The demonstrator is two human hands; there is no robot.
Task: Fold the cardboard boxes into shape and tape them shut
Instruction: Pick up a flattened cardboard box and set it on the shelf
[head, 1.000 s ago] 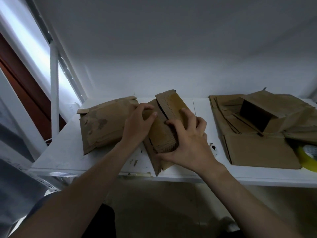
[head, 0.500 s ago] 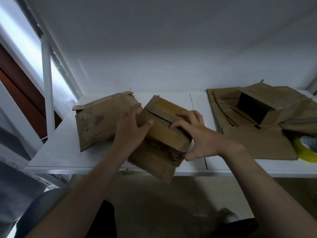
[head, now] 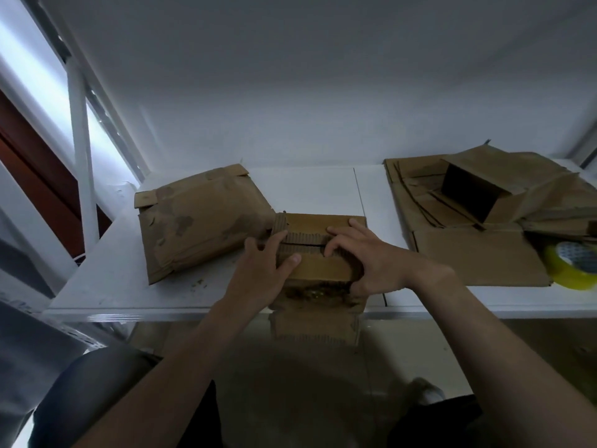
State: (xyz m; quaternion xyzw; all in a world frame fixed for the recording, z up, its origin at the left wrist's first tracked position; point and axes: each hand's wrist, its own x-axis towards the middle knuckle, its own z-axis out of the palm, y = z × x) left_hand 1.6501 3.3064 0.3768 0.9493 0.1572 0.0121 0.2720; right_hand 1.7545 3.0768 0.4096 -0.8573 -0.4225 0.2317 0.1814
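- The small box (head: 323, 225) sits at the front edge of the white worktop (head: 106, 273), in the middle, with both hands on it.
- 1 worn flap (head: 315, 328) of it hangs down over the worktop's front edge; the near face above that flap looks torn and ragged.
- The left hand (head: 261, 276) grips the box's left end: its fingers curl over the top edge and the thumb lies on the near top panel.
- The right hand (head: 378, 265) holds the right end, its bent fingers pressing on the corrugated flap edges where the 2 top flaps meet, its thumb tucked round the near right corner.
- A dark slit shows between those 2 top flaps.
- A bigger closed box (head: 200, 221), crumpled and patched with brown tape, lies on the left, its right end just beside the small box's far left corner, so the left hand's fingers work in a tight spot between them.
- On the right, well apart across a bare strip of worktop, lies a stack of flat cardboard (head: 478, 260).
- A half-opened box (head: 468, 192) with a dark hollow rests on top of that stack.
- A yellow tape roll (head: 571, 263) sits at the stack's near right corner, partly cut off by the frame edge.
- A white upright post (head: 79, 156) stands at the far left beside a bright window.
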